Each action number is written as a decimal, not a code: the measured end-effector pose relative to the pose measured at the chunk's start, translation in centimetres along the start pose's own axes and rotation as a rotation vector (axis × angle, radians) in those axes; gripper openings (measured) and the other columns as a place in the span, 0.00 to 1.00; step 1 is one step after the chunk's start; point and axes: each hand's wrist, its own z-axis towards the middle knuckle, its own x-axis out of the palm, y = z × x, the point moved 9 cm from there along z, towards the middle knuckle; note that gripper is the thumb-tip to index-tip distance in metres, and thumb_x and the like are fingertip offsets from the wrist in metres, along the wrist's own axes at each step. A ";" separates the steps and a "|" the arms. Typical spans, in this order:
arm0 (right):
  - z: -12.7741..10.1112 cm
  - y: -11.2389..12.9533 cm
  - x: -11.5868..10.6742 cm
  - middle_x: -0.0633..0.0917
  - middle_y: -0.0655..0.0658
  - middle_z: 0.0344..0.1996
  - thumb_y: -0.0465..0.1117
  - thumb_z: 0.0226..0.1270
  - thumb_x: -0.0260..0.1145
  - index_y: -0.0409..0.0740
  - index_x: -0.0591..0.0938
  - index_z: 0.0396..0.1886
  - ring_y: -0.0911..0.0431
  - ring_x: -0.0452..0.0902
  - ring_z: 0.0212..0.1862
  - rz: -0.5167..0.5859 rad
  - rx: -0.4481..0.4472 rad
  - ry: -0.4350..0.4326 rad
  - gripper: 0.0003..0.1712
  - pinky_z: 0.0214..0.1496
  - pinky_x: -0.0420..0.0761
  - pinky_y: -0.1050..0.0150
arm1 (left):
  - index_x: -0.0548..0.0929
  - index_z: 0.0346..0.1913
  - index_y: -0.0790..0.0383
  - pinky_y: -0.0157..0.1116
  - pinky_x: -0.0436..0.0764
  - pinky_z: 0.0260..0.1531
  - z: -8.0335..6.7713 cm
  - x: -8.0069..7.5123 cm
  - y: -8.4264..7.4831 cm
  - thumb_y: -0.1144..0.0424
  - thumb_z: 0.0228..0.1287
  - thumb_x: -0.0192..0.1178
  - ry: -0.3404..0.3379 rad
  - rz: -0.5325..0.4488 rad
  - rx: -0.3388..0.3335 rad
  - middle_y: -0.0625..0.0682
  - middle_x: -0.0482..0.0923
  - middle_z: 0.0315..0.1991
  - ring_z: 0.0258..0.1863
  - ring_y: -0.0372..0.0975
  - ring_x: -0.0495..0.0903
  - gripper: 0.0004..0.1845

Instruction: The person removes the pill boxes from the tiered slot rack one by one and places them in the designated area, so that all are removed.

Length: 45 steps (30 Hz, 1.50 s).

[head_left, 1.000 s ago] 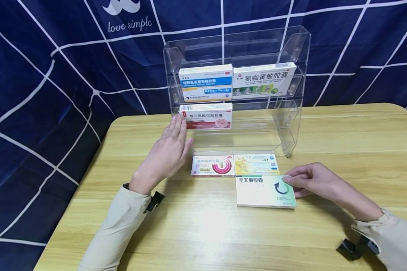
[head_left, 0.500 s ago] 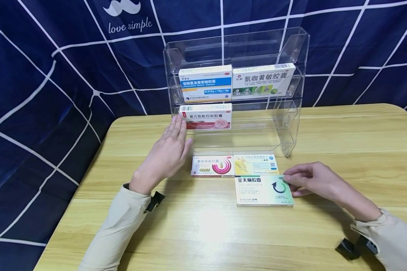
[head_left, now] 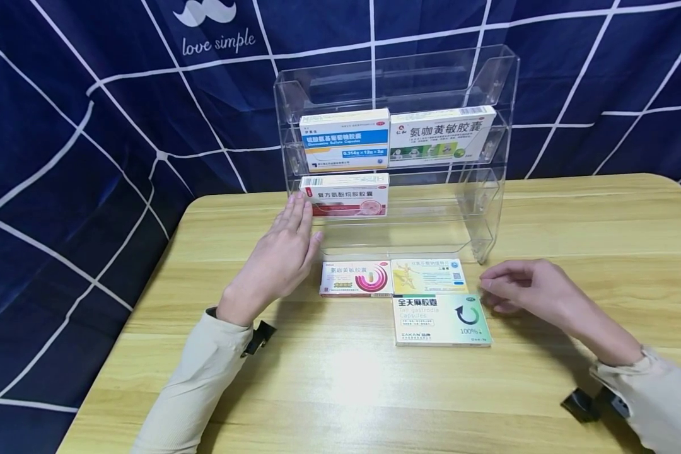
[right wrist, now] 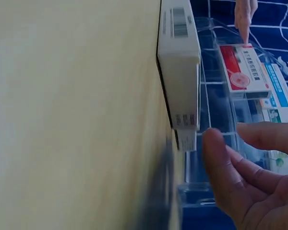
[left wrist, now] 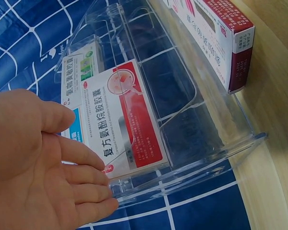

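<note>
The left hand [head_left: 275,255] lies with straight fingers at the left side of a clear acrylic rack [head_left: 482,217]. In the left wrist view its fingertips touch the end of a red-and-white medicine box [left wrist: 129,120] standing in the middle tier. My right hand [head_left: 536,291] hovers just right of a green-and-white medicine box [head_left: 439,321] lying flat on the table. Its fingers are loosely bent and hold nothing; a gap shows between thumb and index finger in the right wrist view. Behind that box lie a yellow medicine box [head_left: 428,276] and a pink-and-white medicine box [head_left: 356,279].
A blue-and-white box [head_left: 345,142] and a white box with a green strip [head_left: 439,135] stand side by side in an upper tier. Dark blue checked cloth [head_left: 204,101] hangs behind and left of the wooden table [head_left: 318,403].
The green-and-white box has settled flat and shifted slightly left. My right hand has let go of it and moved slightly up and right. The left hand has stayed put.
</note>
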 end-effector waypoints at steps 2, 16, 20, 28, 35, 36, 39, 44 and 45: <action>0.1 0.8 -0.5 0.87 0.36 0.41 0.40 0.68 0.63 0.28 0.79 0.53 0.60 0.84 0.34 -0.056 -0.027 -0.043 0.20 0.36 0.86 0.64 | 0.46 0.73 0.76 0.45 0.43 0.74 0.0 0.0 0.0 0.51 0.78 0.31 0.001 -0.001 -0.002 0.67 0.37 0.75 0.76 0.53 0.36 0.34; 0.9 8.0 -2.1 0.87 0.42 0.44 0.54 0.66 0.65 0.44 0.83 0.52 0.68 0.83 0.37 -0.120 -0.199 -0.228 0.23 0.35 0.80 0.74 | 0.46 0.73 0.76 0.45 0.43 0.74 0.0 0.0 0.1 0.52 0.78 0.33 0.008 0.006 -0.010 0.67 0.36 0.75 0.76 0.52 0.36 0.34; 1.8 9.7 -1.7 0.85 0.41 0.47 0.53 0.66 0.65 0.45 0.82 0.52 0.70 0.81 0.39 -0.079 -0.232 -0.230 0.21 0.30 0.81 0.70 | 0.46 0.73 0.75 0.45 0.43 0.74 0.0 0.0 0.1 0.52 0.78 0.32 0.010 0.010 -0.007 0.67 0.36 0.75 0.76 0.52 0.36 0.33; 4.7 12.1 -0.8 0.84 0.42 0.49 0.43 0.66 0.66 0.42 0.82 0.52 0.56 0.80 0.48 -0.056 -0.288 -0.264 0.17 0.51 0.80 0.73 | 0.47 0.73 0.75 0.45 0.44 0.74 0.0 0.1 0.1 0.52 0.78 0.32 0.004 0.009 -0.006 0.66 0.37 0.75 0.76 0.52 0.36 0.33; 7.0 13.5 0.1 0.84 0.39 0.50 0.38 0.65 0.66 0.38 0.80 0.54 0.50 0.81 0.51 -0.037 -0.320 -0.266 0.18 0.57 0.80 0.58 | 0.47 0.73 0.76 0.45 0.45 0.74 0.0 0.1 0.0 0.52 0.78 0.32 -0.009 0.008 0.002 0.67 0.38 0.75 0.76 0.53 0.37 0.33; 7.3 13.6 0.2 0.84 0.39 0.50 0.38 0.65 0.66 0.38 0.80 0.54 0.50 0.81 0.51 -0.040 -0.319 -0.265 0.19 0.57 0.80 0.57 | 0.47 0.73 0.76 0.45 0.45 0.74 0.0 0.0 0.0 0.52 0.78 0.32 -0.010 0.006 0.003 0.67 0.38 0.75 0.76 0.53 0.37 0.33; 8.1 13.9 0.6 0.84 0.39 0.51 0.39 0.65 0.66 0.39 0.80 0.55 0.49 0.80 0.52 -0.048 -0.312 -0.260 0.20 0.56 0.80 0.55 | 0.47 0.73 0.75 0.45 0.45 0.74 -0.1 0.0 0.0 0.52 0.78 0.32 -0.009 0.007 -0.002 0.67 0.37 0.75 0.76 0.52 0.37 0.33; 8.9 14.0 1.0 0.84 0.39 0.51 0.40 0.65 0.67 0.41 0.80 0.56 0.48 0.81 0.52 -0.043 -0.297 -0.240 0.20 0.56 0.80 0.54 | 0.47 0.73 0.75 0.45 0.45 0.74 -0.2 -0.1 0.0 0.52 0.78 0.32 0.001 0.007 -0.003 0.66 0.37 0.75 0.76 0.52 0.37 0.33; 9.0 14.0 1.1 0.84 0.39 0.52 0.40 0.64 0.67 0.41 0.80 0.56 0.48 0.81 0.52 -0.034 -0.294 -0.235 0.20 0.56 0.80 0.54 | 0.47 0.73 0.75 0.45 0.44 0.74 -0.2 -0.1 0.0 0.52 0.78 0.32 0.002 0.005 0.000 0.67 0.37 0.75 0.76 0.53 0.37 0.33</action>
